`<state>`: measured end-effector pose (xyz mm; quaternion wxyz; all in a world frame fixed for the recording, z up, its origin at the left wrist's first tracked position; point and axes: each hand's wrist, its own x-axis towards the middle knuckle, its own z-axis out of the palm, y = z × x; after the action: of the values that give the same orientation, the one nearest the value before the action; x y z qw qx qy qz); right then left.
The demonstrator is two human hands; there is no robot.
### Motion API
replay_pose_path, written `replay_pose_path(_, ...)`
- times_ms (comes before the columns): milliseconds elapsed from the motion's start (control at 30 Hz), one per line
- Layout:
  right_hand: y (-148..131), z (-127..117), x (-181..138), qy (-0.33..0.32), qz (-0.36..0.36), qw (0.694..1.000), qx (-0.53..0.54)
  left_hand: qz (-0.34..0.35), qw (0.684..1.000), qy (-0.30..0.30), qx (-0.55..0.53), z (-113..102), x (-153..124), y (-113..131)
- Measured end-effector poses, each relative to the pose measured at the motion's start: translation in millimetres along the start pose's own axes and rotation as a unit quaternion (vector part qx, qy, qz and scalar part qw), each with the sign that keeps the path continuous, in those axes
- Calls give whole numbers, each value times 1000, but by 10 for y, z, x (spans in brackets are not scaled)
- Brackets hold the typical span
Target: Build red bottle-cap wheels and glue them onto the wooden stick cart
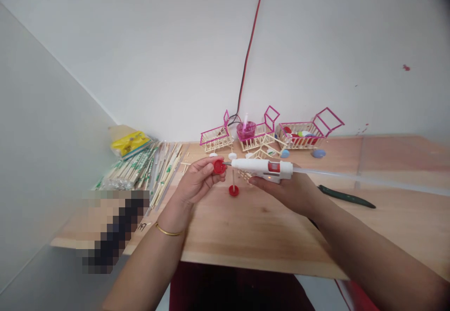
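My left hand (197,179) pinches a small red bottle cap (219,166) above the wooden table (267,236). In my right hand (291,190) lies a white hot glue gun (263,168), held level with its nozzle touching the cap; a clear glue stick (351,176) juts out behind it to the right. Just below the cap, a thin wooden stick stands upright on a second red cap (233,190) on the table.
Three small stick carts with pink frames (272,135) line the back wall, with a pink cup (246,130) and loose caps among them. Bundles of wrapped chopsticks (140,170) lie at the left. A dark green knife (346,197) rests at the right. A red cable (250,48) runs up the wall.
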<state>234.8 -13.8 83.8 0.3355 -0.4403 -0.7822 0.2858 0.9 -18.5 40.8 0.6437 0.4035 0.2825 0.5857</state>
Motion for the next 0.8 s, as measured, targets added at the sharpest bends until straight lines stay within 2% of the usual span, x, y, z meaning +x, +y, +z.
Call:
replay_pose_path(333, 13, 42, 5, -31, -5, 999, 23, -8, 1000, -4, -4, 28, -2, -5)
replay_pose_path(800, -3, 55, 4, -25, 7, 999, 22, -3, 1000, -9, 1, 55, -13, -3)
